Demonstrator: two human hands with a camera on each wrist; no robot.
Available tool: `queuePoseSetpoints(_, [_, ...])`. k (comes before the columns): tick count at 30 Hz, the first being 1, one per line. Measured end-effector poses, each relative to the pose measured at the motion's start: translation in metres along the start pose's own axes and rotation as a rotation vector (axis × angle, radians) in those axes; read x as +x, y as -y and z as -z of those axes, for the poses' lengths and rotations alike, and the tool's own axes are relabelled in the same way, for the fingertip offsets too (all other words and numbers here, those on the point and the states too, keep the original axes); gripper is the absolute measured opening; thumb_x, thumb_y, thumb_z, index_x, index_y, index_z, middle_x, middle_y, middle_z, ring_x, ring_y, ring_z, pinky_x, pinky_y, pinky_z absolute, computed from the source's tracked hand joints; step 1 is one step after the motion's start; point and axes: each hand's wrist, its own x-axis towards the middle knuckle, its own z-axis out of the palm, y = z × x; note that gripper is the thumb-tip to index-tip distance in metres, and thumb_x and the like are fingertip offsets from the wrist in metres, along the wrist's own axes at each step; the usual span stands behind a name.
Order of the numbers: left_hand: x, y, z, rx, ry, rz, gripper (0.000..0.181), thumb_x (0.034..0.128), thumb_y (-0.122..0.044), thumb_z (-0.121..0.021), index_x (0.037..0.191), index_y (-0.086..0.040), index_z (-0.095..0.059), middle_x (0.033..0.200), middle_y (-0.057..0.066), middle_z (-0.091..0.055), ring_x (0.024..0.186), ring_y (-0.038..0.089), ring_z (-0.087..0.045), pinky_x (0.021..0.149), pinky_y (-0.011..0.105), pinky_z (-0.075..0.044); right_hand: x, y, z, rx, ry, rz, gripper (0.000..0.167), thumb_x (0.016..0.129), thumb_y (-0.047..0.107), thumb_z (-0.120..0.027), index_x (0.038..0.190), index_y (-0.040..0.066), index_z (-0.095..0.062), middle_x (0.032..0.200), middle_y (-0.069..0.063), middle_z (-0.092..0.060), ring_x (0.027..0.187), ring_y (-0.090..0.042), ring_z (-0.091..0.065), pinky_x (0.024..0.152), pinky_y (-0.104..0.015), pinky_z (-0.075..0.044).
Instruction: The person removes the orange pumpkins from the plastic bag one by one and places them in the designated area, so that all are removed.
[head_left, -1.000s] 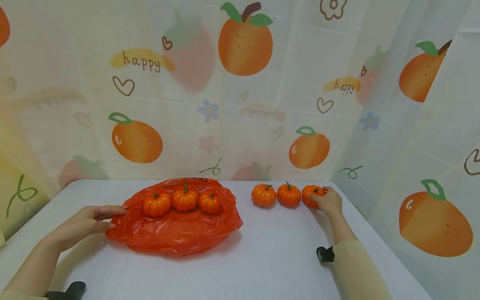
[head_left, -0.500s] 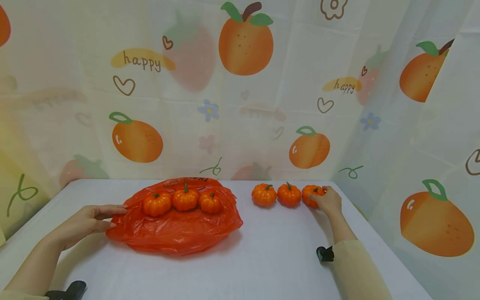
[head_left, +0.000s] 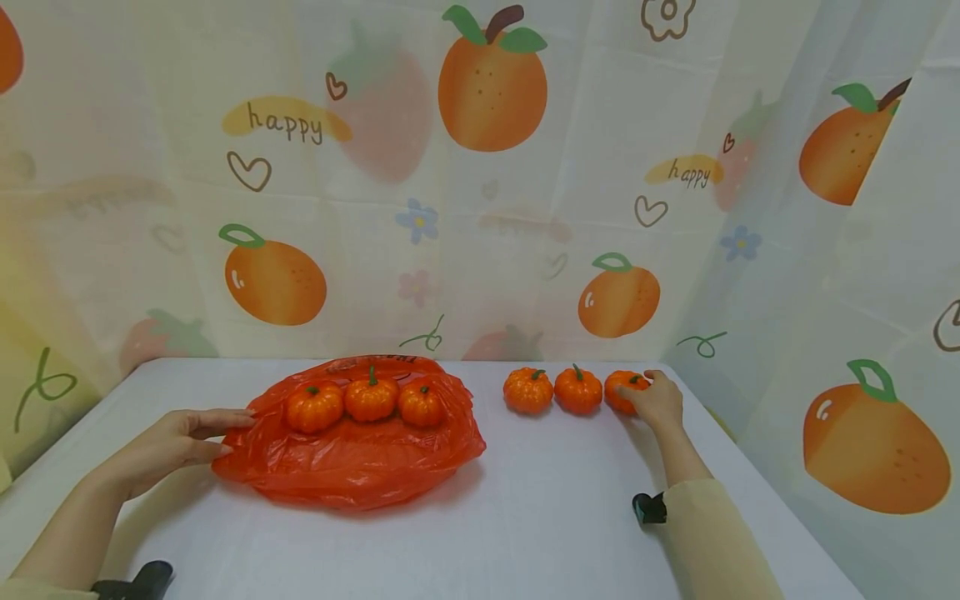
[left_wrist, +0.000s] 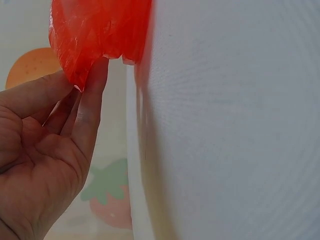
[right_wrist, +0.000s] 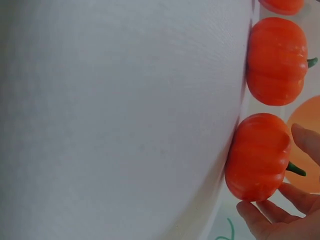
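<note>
At the left, a red plastic bag (head_left: 352, 467) lies spread on the white table, its rim raised at the back. Three small orange pumpkins (head_left: 372, 400) with green stems sit in a row within its outline; whether inside or on top I cannot tell. My left hand (head_left: 176, 442) pinches the bag's left edge between thumb and fingers. Three more pumpkins (head_left: 578, 390) stand in a row at the back right. Around the rightmost pumpkin (right_wrist: 257, 157) my right hand (head_left: 660, 406) has its thumb on one side and fingers on the other. This pumpkin rests on the table.
The white table (head_left: 517, 508) ends at a back edge against a curtain (head_left: 525, 250) printed with fruit. Another curtain panel runs along the right. A dark wrist strap part (head_left: 651, 508) shows at the right sleeve (head_left: 716, 537).
</note>
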Motion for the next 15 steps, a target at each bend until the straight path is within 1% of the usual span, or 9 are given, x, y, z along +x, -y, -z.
queuePoseSetpoints(4, [0.0003,0.0003,-0.0005,0.009,-0.002,0.005,0.047,0.0935,-0.009,-0.059,0.139,0.002,-0.052,0.116,-0.04,-0.053,0.103,-0.027,-0.046,0.082,0.024,-0.057,0.0,0.0,-0.0002,0.021,-0.047,0.011,0.07,0.088,0.029,-0.066,0.141,-0.01,-0.041,0.139,-0.037,-0.046,0.128,-0.051,-0.043,0.112,-0.057,-0.038])
queuePoseSetpoints(7, [0.0005,0.0008,-0.0005,0.013,-0.004,0.004,0.047,0.0936,-0.009,-0.059,0.139,0.001,-0.052,0.116,-0.04,-0.053,0.103,-0.027,-0.046,0.083,0.023,-0.057,0.0004,0.0006,-0.0009,0.061,-0.097,0.02,0.069,0.088,0.028,-0.067,0.141,-0.009,-0.041,0.14,-0.036,-0.045,0.129,-0.051,-0.042,0.112,-0.058,-0.036])
queuePoseSetpoints(12, [0.0007,0.0017,0.0001,0.011,-0.007,-0.006,0.045,0.0939,-0.009,-0.059,0.138,0.001,-0.054,0.117,-0.04,-0.052,0.103,-0.027,-0.046,0.082,0.024,-0.057,0.0038,0.0024,-0.0025,0.139,-0.191,0.053,0.066,0.088,0.026,-0.068,0.14,-0.007,-0.045,0.142,-0.032,-0.047,0.133,-0.048,-0.042,0.115,-0.057,-0.034])
queuePoseSetpoints(15, [0.0007,0.002,0.0004,0.01,-0.004,-0.011,0.044,0.0942,-0.009,-0.058,0.137,0.0,-0.055,0.117,-0.04,-0.053,0.103,-0.026,-0.046,0.082,0.023,-0.057,0.0046,0.0064,-0.0034,0.176,-0.223,0.069,0.064,0.087,0.024,-0.069,0.139,-0.007,-0.047,0.143,-0.031,-0.048,0.134,-0.046,-0.043,0.117,-0.055,-0.033])
